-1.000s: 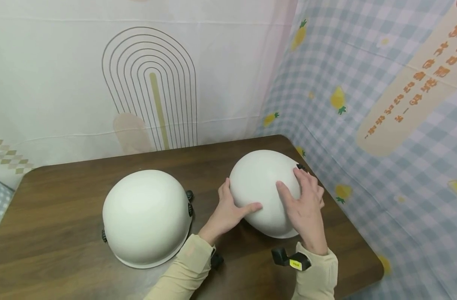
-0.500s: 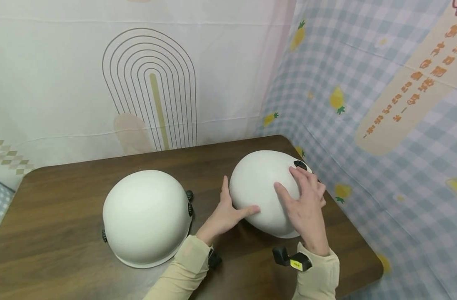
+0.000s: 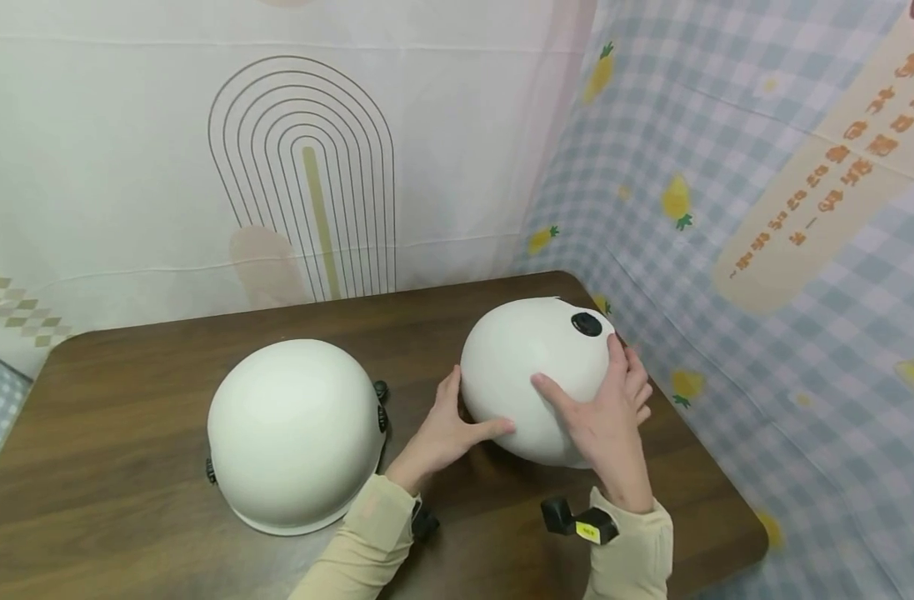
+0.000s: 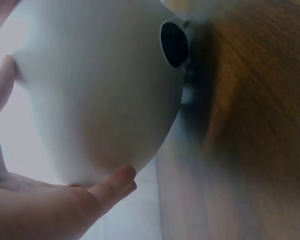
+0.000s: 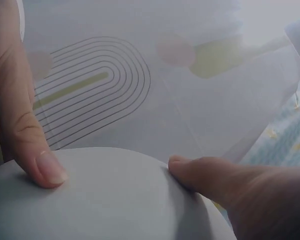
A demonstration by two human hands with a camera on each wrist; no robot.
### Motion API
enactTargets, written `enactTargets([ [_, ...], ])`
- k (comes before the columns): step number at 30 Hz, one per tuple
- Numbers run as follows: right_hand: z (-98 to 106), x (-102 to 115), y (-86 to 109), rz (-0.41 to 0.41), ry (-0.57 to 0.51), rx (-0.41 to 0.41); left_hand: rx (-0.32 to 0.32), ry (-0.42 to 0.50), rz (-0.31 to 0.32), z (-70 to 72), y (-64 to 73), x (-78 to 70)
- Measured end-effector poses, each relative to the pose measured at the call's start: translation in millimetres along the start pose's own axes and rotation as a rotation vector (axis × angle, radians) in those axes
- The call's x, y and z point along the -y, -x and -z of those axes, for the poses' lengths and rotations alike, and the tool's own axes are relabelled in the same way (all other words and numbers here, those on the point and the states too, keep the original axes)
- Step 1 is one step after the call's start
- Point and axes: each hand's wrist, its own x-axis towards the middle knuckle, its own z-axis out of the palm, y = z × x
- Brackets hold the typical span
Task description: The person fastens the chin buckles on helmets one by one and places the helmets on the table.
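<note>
A white helmet (image 3: pixel 512 358) stands at the right of the table, tilted, with a black round disc (image 3: pixel 586 324) on its upper right side. My left hand (image 3: pixel 443 432) grips its left side, thumb on the near face and fingers round the far left. On the right side my right hand (image 3: pixel 606 417) holds it, thumb on the shell and fingers round the right rim. In the left wrist view a black knob (image 4: pixel 174 44) shows near the helmet's edge, close to the tabletop. The right wrist view shows digits pressing the white shell (image 5: pixel 110 190). The helmet's inside is hidden.
A second white helmet (image 3: pixel 295 433) sits dome-up on the left of the brown wooden table (image 3: pixel 127 400), black fittings at its sides. A white patterned cloth (image 3: pixel 464 150) hangs behind, and a blue checked cloth (image 3: pixel 726 350) runs along the right edge.
The right helmet has turned, bringing its black disc leftward and into fuller view. My right fingers have shifted right along the shell. The left helmet stays put.
</note>
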Motion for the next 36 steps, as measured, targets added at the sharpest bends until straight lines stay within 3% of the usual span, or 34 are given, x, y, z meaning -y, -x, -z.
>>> enactTargets([
  [5,1,1,0.2,0.004,0.05,0.037,-0.005,0.035,0.021,-1.0,0.7,-0.4],
  [11,1,1,1.2,0.034,0.054,0.055,-0.041,0.042,-0.009,-2.4,1.3,-4.8],
  [14,1,0,0.5,0.055,0.065,0.048,-0.07,-0.032,-0.08,-3.1,1.2,-11.7],
  [19,1,-2,-1.5,0.091,0.05,0.041,-0.115,-0.19,-0.269,-4.4,-1.5,-32.2],
  [21,1,-2,-1.5,0.093,0.041,0.048,-0.121,-0.231,-0.304,-5.8,-2.0,-38.7],
  [26,2,-1,-0.7,0.076,0.03,0.07,-0.149,-0.286,-0.3,-9.6,-1.3,-43.6],
  [36,10,0,-1.4,0.027,-0.055,0.133,-0.162,-0.247,-0.264,-8.5,-0.1,-46.8],
])
